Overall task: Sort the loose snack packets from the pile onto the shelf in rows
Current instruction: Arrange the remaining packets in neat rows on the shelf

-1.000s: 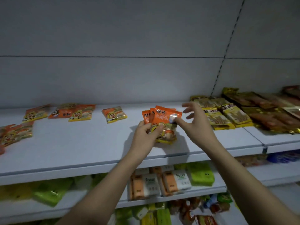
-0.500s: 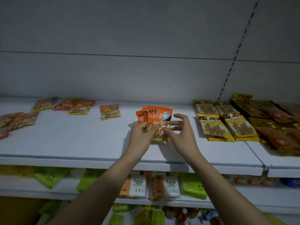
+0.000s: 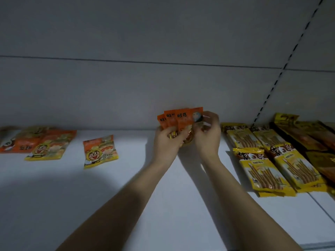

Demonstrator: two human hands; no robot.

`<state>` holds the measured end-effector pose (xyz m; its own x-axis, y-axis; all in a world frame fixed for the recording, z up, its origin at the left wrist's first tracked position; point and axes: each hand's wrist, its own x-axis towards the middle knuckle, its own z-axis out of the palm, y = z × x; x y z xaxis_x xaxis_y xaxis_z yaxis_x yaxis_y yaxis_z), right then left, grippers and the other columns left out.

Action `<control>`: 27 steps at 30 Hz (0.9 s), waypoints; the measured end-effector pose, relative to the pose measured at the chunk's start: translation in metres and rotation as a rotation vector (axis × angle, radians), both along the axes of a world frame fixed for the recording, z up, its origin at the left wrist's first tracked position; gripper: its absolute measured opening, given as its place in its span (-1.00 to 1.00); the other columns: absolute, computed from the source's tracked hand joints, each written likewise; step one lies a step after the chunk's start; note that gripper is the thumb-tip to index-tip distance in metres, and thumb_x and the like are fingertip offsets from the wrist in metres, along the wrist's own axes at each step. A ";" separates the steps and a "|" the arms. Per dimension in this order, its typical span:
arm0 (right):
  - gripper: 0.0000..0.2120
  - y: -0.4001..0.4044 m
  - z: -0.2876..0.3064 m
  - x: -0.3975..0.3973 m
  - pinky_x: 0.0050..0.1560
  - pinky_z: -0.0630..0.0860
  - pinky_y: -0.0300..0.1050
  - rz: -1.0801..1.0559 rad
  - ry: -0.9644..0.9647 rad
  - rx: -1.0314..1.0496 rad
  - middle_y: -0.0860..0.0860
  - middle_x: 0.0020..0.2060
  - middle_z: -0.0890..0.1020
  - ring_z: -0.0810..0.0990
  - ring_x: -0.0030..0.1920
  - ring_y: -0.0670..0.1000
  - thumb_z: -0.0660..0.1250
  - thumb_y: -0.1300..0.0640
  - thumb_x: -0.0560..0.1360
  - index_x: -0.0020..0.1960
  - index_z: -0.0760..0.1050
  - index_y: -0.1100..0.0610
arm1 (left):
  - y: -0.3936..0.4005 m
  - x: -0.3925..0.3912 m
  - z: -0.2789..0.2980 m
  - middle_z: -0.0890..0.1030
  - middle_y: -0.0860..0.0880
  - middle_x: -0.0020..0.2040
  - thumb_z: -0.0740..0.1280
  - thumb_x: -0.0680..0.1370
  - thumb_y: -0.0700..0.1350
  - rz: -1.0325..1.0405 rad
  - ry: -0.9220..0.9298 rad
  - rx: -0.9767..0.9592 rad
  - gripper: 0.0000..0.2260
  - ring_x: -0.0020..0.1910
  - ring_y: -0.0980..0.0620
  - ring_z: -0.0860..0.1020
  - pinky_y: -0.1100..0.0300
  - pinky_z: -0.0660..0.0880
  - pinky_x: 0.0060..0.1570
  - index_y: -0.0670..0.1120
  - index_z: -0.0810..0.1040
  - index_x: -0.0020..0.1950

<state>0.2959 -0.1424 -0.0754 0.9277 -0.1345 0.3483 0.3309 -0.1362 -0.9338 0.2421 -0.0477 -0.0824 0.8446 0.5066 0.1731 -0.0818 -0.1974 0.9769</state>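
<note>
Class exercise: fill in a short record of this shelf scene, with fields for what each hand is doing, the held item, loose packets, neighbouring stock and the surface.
left hand: left hand grips the fanned orange packets from below
right hand: right hand pinches the front packet's right edge
loose packets: single orange packet lying flat; small pile further left
neighbouring stock: yellow stick-snack packs in rows on the right
surface: white shelf

Two bare forearms; left hand (image 3: 165,140); right hand (image 3: 208,136).
</note>
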 end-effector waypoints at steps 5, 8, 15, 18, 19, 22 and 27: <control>-0.73 -0.024 -0.017 0.036 -0.04 0.48 0.01 -0.156 0.036 -0.383 0.10 0.12 0.58 0.55 0.11 0.21 0.26 0.19 0.52 0.20 0.52 0.07 | 0.022 0.015 -0.022 0.51 -0.07 0.24 0.42 0.56 -0.27 0.031 0.027 -0.075 -0.84 0.03 -0.04 0.60 0.47 0.49 -0.35 -0.16 0.67 0.13; -0.54 -0.032 -0.020 0.032 0.23 0.34 0.19 -0.178 0.160 -0.833 0.14 0.43 0.28 0.27 0.38 0.27 0.35 0.09 0.52 0.39 0.40 0.07 | 0.027 0.019 -0.022 0.51 -0.07 0.24 0.43 0.55 -0.29 0.031 0.032 -0.090 -0.83 -0.01 0.02 0.61 0.43 0.51 -0.36 -0.16 0.68 0.13; -0.62 -0.029 -0.035 0.031 0.31 0.28 0.15 0.084 0.157 -1.180 0.01 0.46 0.33 0.21 0.43 0.22 0.06 -0.07 0.67 0.45 0.36 -0.04 | 0.024 0.030 -0.037 0.59 -0.04 0.16 0.48 0.50 -0.21 -0.026 0.006 -0.035 -0.83 0.06 0.01 0.63 0.23 0.52 -0.19 0.08 0.70 -0.06; -0.61 -0.030 -0.036 0.031 0.34 0.25 0.15 0.045 0.170 -1.176 0.03 0.45 0.34 0.20 0.45 0.21 0.07 -0.05 0.67 0.45 0.36 0.00 | 0.023 0.028 -0.035 0.62 0.00 0.15 0.49 0.51 -0.19 -0.029 0.028 -0.046 -0.85 0.05 0.06 0.63 0.28 0.49 -0.19 0.08 0.69 -0.05; -0.61 -0.030 -0.037 0.032 0.35 0.24 0.14 0.029 0.177 -1.189 0.05 0.44 0.34 0.20 0.45 0.22 0.10 -0.03 0.66 0.45 0.36 0.02 | 0.023 0.027 -0.035 0.63 0.00 0.15 0.49 0.51 -0.18 -0.025 0.033 -0.049 -0.86 0.04 0.08 0.63 0.32 0.49 -0.22 0.07 0.68 -0.05; -0.65 -0.027 -0.035 0.038 0.29 0.29 0.06 -0.050 0.006 -1.031 0.12 0.32 0.47 0.36 0.34 0.23 0.22 0.01 0.60 0.36 0.47 0.06 | 0.021 0.024 -0.030 0.65 0.03 0.08 0.50 0.51 -0.19 -0.022 0.034 -0.093 -0.83 -0.04 0.15 0.64 0.42 0.47 -0.34 0.10 0.65 -0.11; -0.50 -0.009 -0.021 0.023 -0.05 0.45 -0.08 0.169 -0.105 -0.530 0.09 0.06 0.55 0.53 0.03 0.07 0.41 0.12 0.50 0.41 0.38 0.10 | 0.020 0.020 -0.021 0.66 0.03 -0.07 0.50 0.49 -0.25 -0.042 -0.003 -0.183 -0.84 -0.19 0.15 0.61 0.41 0.44 -0.42 -0.02 0.62 -0.05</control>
